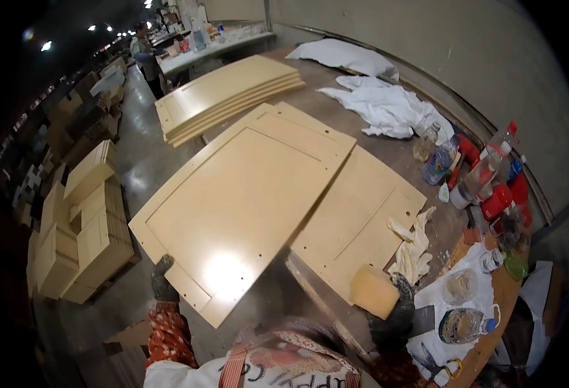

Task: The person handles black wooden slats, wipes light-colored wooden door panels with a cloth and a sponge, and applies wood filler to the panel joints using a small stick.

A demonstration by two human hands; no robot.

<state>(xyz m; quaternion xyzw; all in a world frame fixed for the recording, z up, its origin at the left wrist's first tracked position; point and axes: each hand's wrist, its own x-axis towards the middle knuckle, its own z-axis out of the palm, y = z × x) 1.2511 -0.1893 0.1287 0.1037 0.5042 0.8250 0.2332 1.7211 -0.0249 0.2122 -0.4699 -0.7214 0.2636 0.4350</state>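
Gloves cover both hands: left hand [163, 279] at 7 o'clock clasps the lower edge of the large cream panel [242, 200] at centre, on the surface [336, 84]; right hand [393, 317] at 5 o'clock grips a yellow sponge block [375, 291] beside a smaller panel [355, 220]

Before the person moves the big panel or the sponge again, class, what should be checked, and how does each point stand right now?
1. Left hand grips the near edge of the large panel: ok.
2. Right hand holds the yellow sponge block: ok.
3. Large panel fully supported by the table: not ok, its near corner overhangs.
4. Smaller panel free of the large one: not ok, the large panel overlaps its edge.
5. Rag off the panels: not ok, it lies partly on the smaller panel.
6. Bottles capped: cannot tell.
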